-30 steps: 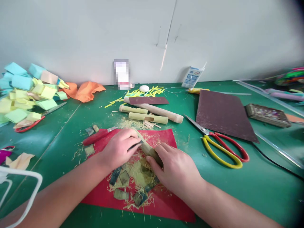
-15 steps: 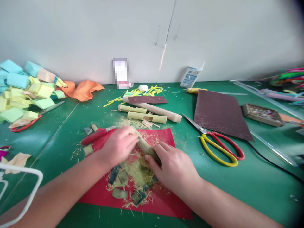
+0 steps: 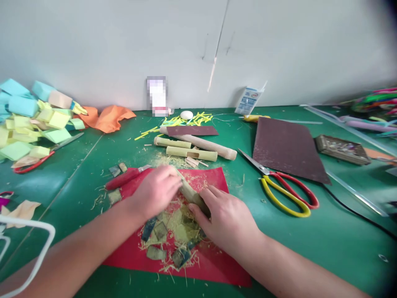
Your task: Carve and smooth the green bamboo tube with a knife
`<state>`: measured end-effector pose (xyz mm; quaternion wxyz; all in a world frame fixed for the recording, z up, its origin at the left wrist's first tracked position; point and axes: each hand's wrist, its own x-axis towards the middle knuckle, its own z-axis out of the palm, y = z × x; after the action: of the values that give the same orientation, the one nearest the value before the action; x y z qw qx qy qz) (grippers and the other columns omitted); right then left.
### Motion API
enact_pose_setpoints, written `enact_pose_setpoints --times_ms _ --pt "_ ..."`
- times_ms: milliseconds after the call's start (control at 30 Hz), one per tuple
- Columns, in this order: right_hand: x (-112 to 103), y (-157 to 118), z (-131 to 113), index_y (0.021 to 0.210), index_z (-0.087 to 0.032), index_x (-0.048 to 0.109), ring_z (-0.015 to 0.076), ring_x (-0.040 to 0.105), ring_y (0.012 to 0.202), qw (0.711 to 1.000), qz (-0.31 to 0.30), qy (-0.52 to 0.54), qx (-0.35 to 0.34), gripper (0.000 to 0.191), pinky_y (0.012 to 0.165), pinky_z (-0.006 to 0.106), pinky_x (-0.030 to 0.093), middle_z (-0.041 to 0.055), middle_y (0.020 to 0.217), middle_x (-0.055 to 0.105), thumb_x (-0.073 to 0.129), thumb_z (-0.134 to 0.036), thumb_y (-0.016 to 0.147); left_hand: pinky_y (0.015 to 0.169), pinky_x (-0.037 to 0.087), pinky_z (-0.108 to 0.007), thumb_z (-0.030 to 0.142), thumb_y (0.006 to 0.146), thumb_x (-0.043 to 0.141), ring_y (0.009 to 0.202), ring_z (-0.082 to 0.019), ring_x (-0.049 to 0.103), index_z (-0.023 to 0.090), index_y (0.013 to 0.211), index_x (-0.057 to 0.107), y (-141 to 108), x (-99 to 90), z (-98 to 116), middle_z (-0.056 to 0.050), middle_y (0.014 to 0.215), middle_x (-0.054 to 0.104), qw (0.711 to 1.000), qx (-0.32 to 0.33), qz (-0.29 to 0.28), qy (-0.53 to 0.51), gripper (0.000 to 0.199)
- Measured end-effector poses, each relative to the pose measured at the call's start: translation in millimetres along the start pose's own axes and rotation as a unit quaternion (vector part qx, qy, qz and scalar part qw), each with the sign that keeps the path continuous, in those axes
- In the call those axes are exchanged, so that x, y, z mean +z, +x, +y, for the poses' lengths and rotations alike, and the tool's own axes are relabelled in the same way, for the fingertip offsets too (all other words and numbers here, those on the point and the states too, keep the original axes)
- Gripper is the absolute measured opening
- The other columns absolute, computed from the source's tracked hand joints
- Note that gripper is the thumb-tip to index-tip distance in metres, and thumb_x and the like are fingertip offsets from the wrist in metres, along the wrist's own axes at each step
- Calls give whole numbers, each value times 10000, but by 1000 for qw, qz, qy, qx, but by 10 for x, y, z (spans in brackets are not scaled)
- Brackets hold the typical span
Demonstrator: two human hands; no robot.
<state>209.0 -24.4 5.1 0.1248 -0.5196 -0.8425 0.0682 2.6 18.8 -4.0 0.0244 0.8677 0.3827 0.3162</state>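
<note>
A pale bamboo piece (image 3: 190, 191) lies slantwise between my hands, above a red sheet (image 3: 217, 179). My right hand (image 3: 228, 217) is wrapped round its near end, thumb along the side. At the far end, the curled fingers of my left hand (image 3: 159, 186) close on the bamboo; whether they also press something small against it is hidden. Under the hands, shavings, dust and several small dark squares (image 3: 160, 231) cover the sheet. A red-handled knife (image 3: 122, 179) rests by my left wrist, its blade pointing away to the right.
Beyond the sheet lie two cut bamboo pieces (image 3: 191, 153), a wooden stick (image 3: 214, 146) and a brown sandpaper strip (image 3: 192, 130). On the right are scissors (image 3: 287, 192), a larger sandpaper sheet (image 3: 287, 151) and a small tray (image 3: 343, 150). Folded paper (image 3: 46, 118) is heaped left.
My left hand has shifted very slightly at the bamboo's far end. The bamboo and my right hand stay almost in place.
</note>
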Motion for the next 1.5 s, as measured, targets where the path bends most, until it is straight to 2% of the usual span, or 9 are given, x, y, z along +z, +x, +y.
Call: enact_pose_setpoints --times_ms 200,333,467,600,733,867,1133,1333,1500 --pt "-2 -6 0 744 -192 532 144 514 620 1000 8 -9 -1 218 538 279 272 17 725 574 490 -368 865 776 490 -320 176 895 524 830 -163 560 140 865 640 9 -1 16 -69 877 594 1000 -4 20 4 126" --pt "-4 1 -4 744 -190 533 144 516 621 1000 3 -10 -4 210 542 274 278 21 730 581 495 -359 863 763 495 -304 179 894 529 833 -156 562 153 902 641 1 -13 14 -61 886 603 999 18 -21 -22 115" --pt "-4 4 3 735 -193 532 146 515 616 1000 11 -15 -1 226 540 279 274 19 717 577 490 -371 868 761 497 -319 175 895 521 819 -158 562 145 858 640 2 -11 28 -64 868 595 1000 -6 27 5 128" --pt "-5 0 0 744 -198 532 150 520 621 1000 4 -17 -1 214 543 282 277 13 723 579 498 -373 863 767 500 -301 178 888 537 839 -153 566 156 902 648 -10 11 59 -59 882 603 999 18 -23 -38 114" --pt "-15 -6 1 730 -204 530 152 517 614 1000 14 -27 1 235 533 286 274 7 705 572 507 -403 853 776 494 -317 186 891 535 831 -154 559 156 884 652 9 -1 -127 -58 878 587 999 -22 35 -12 122" --pt "-37 -32 21 826 -200 556 165 532 659 999 30 -24 -12 210 552 278 313 15 764 592 608 -396 771 782 497 -315 184 887 542 844 -152 559 156 941 653 25 -10 -275 -58 894 583 999 -28 45 -9 127" --pt "-21 -64 58 712 -197 494 127 482 591 999 38 5 -24 149 532 259 311 6 688 538 538 -293 817 797 503 -316 170 890 529 869 -163 575 146 991 646 14 24 14 -76 917 609 1000 9 0 -21 156" --pt "-14 -54 60 720 -192 497 128 471 598 999 36 22 -17 156 532 255 309 11 697 538 518 -296 834 773 498 -328 187 910 496 837 -167 568 141 913 646 22 4 -39 -71 872 607 999 -9 30 21 157" --pt "-9 -55 53 728 -192 500 131 472 600 999 25 23 -18 155 535 260 305 10 702 537 512 -299 839 753 495 -307 176 905 506 828 -162 565 143 953 643 -1 19 3 -69 879 610 999 33 -16 2 150"
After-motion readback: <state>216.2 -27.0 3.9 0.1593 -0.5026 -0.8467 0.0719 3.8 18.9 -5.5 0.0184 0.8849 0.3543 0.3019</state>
